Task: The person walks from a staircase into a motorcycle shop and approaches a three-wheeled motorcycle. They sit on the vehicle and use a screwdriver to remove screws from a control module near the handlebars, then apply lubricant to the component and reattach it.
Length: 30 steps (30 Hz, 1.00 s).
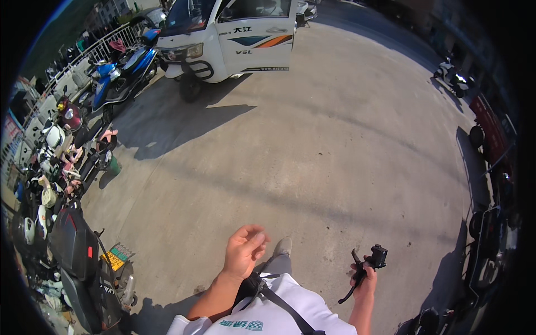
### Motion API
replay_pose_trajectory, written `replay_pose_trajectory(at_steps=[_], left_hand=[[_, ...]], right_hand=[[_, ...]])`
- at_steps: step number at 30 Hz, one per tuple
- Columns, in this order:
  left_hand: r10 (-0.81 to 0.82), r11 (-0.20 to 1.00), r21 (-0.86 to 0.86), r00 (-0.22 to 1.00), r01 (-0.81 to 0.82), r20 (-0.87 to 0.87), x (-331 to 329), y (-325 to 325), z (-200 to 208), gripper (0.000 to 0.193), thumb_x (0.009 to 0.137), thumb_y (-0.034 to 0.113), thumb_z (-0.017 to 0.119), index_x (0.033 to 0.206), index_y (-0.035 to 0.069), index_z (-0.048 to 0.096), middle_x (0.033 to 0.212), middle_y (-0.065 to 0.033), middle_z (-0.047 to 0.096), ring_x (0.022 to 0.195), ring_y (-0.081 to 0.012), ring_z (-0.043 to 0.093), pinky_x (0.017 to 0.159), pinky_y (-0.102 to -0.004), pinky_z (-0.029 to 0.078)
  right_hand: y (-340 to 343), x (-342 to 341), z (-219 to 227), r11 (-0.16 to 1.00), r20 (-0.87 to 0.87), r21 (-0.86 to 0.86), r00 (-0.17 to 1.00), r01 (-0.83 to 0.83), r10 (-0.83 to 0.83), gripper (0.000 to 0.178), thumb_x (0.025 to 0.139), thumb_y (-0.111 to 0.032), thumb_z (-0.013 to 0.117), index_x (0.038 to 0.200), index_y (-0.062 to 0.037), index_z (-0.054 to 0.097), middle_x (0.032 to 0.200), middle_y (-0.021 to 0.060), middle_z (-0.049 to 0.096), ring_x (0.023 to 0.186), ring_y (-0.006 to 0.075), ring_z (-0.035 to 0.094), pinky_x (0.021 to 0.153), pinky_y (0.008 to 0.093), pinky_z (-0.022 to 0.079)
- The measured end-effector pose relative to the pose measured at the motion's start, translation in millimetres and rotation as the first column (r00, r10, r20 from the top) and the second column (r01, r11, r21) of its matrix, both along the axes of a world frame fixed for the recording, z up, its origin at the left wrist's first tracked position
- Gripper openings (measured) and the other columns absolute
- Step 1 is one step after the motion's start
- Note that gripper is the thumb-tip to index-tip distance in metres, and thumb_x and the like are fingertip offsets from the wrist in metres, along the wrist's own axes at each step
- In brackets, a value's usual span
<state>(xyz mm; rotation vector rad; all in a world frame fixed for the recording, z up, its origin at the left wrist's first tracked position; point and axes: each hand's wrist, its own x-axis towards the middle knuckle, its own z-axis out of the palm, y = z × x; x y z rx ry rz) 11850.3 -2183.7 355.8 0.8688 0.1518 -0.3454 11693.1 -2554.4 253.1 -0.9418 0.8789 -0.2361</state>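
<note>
My right hand (364, 279), at the lower right, is closed around a black brake lever assembly (378, 257). Its boxy black end sticks up past my fingers, and the curved lever blade slants down to the left of my hand. At lower centre, my left hand (245, 250) is raised in front of my body with its fingers curled in loosely. Nothing shows in it. A dark strap (287, 312) crosses my white shirt, and one shoe (283, 246) is seen on the concrete beyond my left hand.
Parked scooters and motorbikes line the left side, the nearest a black one (75, 245) with a yellow plate. A white three-wheeled vehicle (223, 44) stands far left of centre, its door open. Dark vehicles (497, 139) and a white scooter (451, 77) stand along the right. Concrete ground (312, 151) lies between.
</note>
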Motion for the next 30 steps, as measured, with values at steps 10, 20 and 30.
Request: replay_pose_trajectory(at_steps=[10,20,30], left_hand=[[-0.173,0.978,0.129,0.984,0.167,0.04,318,-170,38,0.012,0.101,0.007,0.068,0.114,0.009,0.069,0.095,-0.0078,0.075,0.073,-0.0085,0.062,0.058,-0.0212,0.047],[0.041,0.996,0.075,0.998,-0.045,0.054,588,-346,22,0.012,0.099,0.008,0.068,0.111,0.007,0.068,0.092,-0.0098,0.073,0.075,-0.0107,0.061,0.058,-0.0225,0.045],[0.276,0.96,0.031,0.961,-0.277,0.03,860,-441,-3,0.015,0.097,0.004,0.067,0.111,0.003,0.068,0.088,-0.0088,0.071,0.068,-0.0071,0.055,0.055,-0.021,0.042]], right_hand=[[-155,214,-21,0.951,-0.249,0.095,0.932,0.295,-0.264,0.025,0.092,-0.044,0.073,0.102,-0.0236,0.063,0.087,0.0052,0.07,0.042,0.0181,0.051,0.04,0.0322,0.039],[-331,590,-22,0.999,-0.124,0.033,0.992,-0.033,0.037,0.025,0.091,-0.025,0.076,0.104,-0.0114,0.059,0.077,0.0098,0.062,0.051,0.022,0.057,0.04,0.034,0.042],[-417,990,19,0.888,0.041,-0.04,0.887,-0.458,0.46,0.026,0.091,-0.012,0.073,0.111,-0.0071,0.058,0.09,0.0053,0.062,0.074,0.0223,0.07,0.043,0.0327,0.048]])
